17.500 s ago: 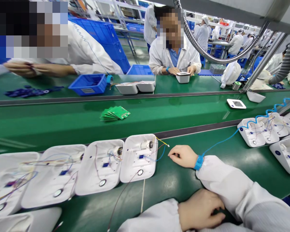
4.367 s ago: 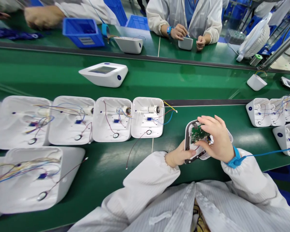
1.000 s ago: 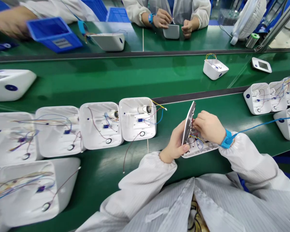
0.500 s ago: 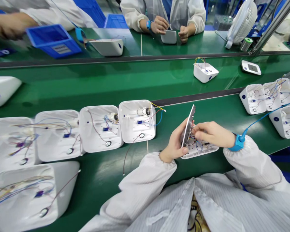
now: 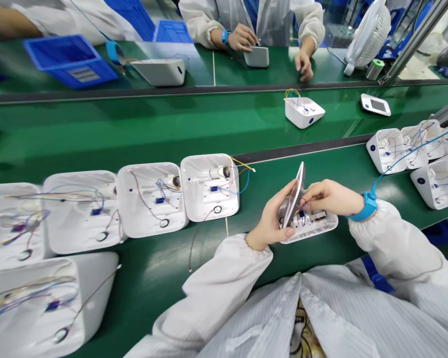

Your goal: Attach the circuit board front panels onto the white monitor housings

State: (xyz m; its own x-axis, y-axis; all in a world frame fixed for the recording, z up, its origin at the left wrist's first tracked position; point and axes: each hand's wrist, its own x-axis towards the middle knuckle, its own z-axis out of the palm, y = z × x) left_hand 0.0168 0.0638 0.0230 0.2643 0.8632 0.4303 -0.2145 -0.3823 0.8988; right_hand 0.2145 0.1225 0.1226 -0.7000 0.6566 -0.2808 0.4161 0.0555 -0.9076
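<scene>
My left hand [image 5: 271, 219] is closed around a thin front panel [image 5: 295, 196], which stands steeply tilted with its edge toward me. Below and behind the panel lies an open white plastic housing [image 5: 313, 229] with wires and small parts inside. My right hand [image 5: 330, 198], wearing a blue wrist strap [image 5: 368, 206] with a cord, is pinched close to the panel's inner side. Thin wires [image 5: 302, 205] run up to its fingertips; any connector there is hidden by the fingers.
Several open white housings [image 5: 211, 191] with loose wires line the bench at left; more housings [image 5: 386, 149] stand at right. On the green belt are a wired housing [image 5: 302, 113] and a panel with a screen [image 5: 375, 105]. A co-worker's hand [image 5: 242, 39] touches another housing opposite.
My right hand has risen slightly beside the panel, and the panel has turned a little. The belt's items have shifted left. The co-worker's other hand has moved away from their housing.
</scene>
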